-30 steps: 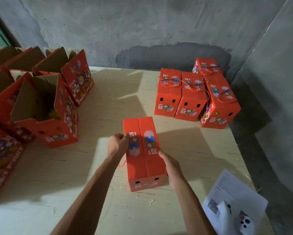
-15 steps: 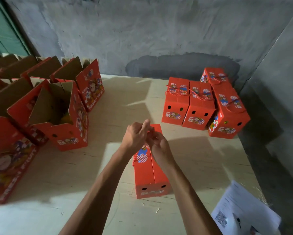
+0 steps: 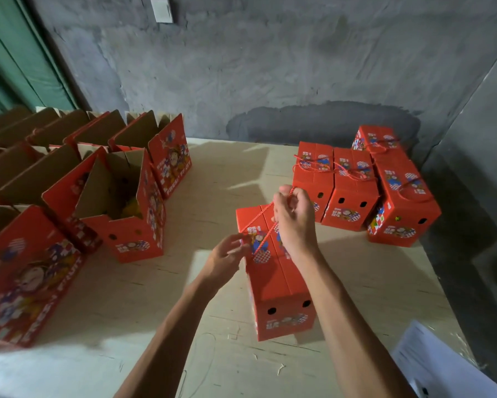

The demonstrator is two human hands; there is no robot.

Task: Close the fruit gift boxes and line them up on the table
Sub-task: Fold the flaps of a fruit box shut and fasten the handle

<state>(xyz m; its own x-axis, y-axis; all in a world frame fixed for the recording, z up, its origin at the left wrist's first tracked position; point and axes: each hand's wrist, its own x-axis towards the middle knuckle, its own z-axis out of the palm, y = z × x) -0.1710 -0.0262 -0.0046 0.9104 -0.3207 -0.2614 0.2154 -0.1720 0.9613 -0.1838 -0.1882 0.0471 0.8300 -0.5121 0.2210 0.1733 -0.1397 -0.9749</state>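
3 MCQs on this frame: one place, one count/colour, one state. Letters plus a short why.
1. Where do the closed boxes stand?
A. far right of the table
B. on the floor
C. stacked on the open boxes

2. What colour is the cord being pulled?
A. green
B. red
C. white

3. What state is the box in front in?
A. flaps up
B. crushed flat
C. top flaps closed

Key:
1 A, they sit grouped at the far right of the table, near the wall.
2 B, the right hand lifts a red twisted cord while the left hand pinches its lower end.
3 C, its top lies flat, unlike the open boxes on the left.
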